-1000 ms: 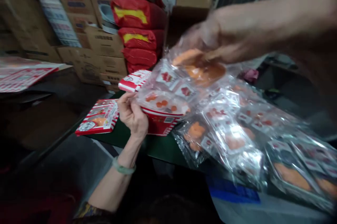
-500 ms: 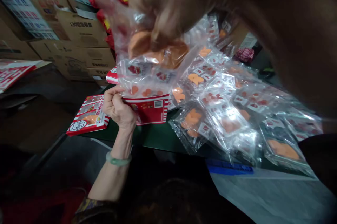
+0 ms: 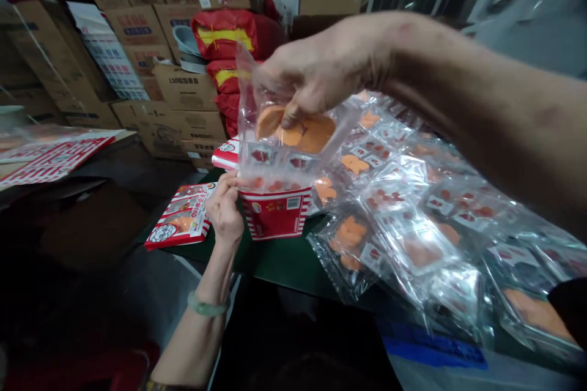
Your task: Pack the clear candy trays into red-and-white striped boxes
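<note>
My right hand (image 3: pixel 316 73) is closed on the top of a clear plastic bag (image 3: pixel 287 140) with orange pieces and small red-printed cards inside. The bag's lower end sits in the open top of a red-and-white striped box (image 3: pixel 275 213), which stands on the green table (image 3: pixel 279 259). My left hand (image 3: pixel 224 210), with a pale green bangle on the wrist, grips the box's left edge.
Several similar filled clear bags (image 3: pixel 413 226) lie spread over the table to the right. A finished red-and-white packet (image 3: pixel 178 226) lies at the table's left end, another (image 3: pixel 227 155) behind the box. Cardboard cartons (image 3: pixel 183 91) and red sacks (image 3: pixel 224 33) are stacked behind.
My right hand has lifted the bag from the pile, brought it left over the striped box and lowered its bottom end into the opening. My left hand has kept hold of the box.
</note>
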Motion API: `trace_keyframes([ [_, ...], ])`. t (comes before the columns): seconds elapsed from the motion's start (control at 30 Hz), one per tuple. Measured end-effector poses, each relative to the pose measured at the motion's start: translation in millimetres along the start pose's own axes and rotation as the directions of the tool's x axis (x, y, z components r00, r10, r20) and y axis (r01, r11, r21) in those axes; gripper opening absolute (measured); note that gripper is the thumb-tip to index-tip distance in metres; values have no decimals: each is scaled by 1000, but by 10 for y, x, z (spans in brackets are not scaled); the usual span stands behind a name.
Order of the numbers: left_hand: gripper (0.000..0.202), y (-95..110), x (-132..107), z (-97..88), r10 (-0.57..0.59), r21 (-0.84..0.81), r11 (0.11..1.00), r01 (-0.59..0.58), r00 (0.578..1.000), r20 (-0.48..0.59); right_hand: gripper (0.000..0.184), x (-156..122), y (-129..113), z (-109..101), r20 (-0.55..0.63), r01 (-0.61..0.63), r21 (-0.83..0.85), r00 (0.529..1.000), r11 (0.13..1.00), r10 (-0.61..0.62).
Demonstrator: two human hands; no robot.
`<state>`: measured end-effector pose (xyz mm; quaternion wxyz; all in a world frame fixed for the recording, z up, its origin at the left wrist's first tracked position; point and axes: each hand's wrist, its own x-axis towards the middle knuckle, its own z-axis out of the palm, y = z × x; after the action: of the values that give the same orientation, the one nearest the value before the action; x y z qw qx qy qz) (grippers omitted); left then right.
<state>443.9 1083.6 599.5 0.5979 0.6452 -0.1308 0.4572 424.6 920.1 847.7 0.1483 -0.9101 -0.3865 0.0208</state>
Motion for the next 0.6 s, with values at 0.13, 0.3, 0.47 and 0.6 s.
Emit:
trace_keyframes([
  [0.13,21,96,63,-67,173,179,962,-207,967,188,30,76,104,59,146,211,-227,973,951,-181],
  [0.3,16,117,3,-78,248,199,937,-287,948,200,17,263,59,348,257,162,-323,963,932,-79],
  [0.47,50,-12,-205,-40,-5,-171,985,-3,999,-46,11,328,197,1002,380,196,-225,920,954,-99],
  [0.6,36,-3,-245,28,-221,-214,940,266,952,213,14,300,411,1358,271,165,-164,955,973,-117],
])
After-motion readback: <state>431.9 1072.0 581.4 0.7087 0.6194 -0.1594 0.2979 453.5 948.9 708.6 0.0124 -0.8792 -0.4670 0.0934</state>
